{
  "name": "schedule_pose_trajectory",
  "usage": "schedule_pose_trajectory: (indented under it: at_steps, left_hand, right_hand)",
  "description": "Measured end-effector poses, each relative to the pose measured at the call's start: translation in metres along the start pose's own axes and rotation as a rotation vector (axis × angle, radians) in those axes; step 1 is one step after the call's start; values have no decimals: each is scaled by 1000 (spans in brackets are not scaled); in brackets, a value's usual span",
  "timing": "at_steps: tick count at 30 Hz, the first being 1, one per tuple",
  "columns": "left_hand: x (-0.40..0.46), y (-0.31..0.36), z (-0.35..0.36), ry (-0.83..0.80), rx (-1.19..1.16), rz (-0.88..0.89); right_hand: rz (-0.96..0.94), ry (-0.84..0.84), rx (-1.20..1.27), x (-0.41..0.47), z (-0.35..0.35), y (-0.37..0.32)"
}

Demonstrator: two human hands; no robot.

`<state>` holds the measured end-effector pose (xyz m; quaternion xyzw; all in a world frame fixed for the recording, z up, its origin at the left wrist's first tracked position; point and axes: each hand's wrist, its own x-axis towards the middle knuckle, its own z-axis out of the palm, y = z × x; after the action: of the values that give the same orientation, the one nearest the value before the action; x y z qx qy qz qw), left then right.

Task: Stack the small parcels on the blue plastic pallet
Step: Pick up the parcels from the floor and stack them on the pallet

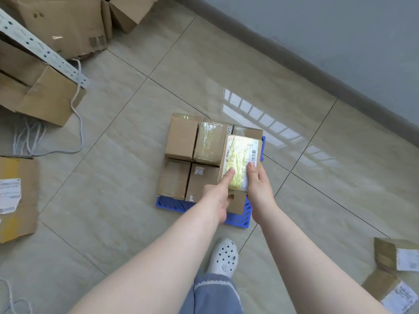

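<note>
A blue plastic pallet (240, 217) lies on the tiled floor, mostly covered by several small cardboard parcels (181, 138) packed side by side. Both hands hold one more parcel (240, 159), with a white label and yellow tape on top, over the pallet's right side. My left hand (218, 196) grips its near left edge with the thumb on top. My right hand (258, 186) grips its near right edge, thumb on the label. Whether this parcel rests on the pallet or hangs just above it, I cannot tell.
Two more small parcels (395, 256) lie on the floor at the lower right. Large cardboard boxes (68, 23), a perforated metal rail (45, 53) and white cord (77, 123) fill the upper left. A flat labelled box (15, 196) lies left. My white shoe (224, 257) stands near the pallet.
</note>
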<state>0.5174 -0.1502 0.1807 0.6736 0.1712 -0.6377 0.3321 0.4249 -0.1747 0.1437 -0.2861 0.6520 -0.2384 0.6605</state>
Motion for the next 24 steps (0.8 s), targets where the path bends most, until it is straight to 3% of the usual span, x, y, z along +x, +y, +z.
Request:
schedule_pose_trajectory:
  at_steps: [10,24]
  left_hand:
    - [98,27,28,-26,-121,3]
    - [121,38,34,55,-51,-55]
  right_hand:
    - [56,68,-81,111,6,26]
    - [36,57,-157,145,9,37]
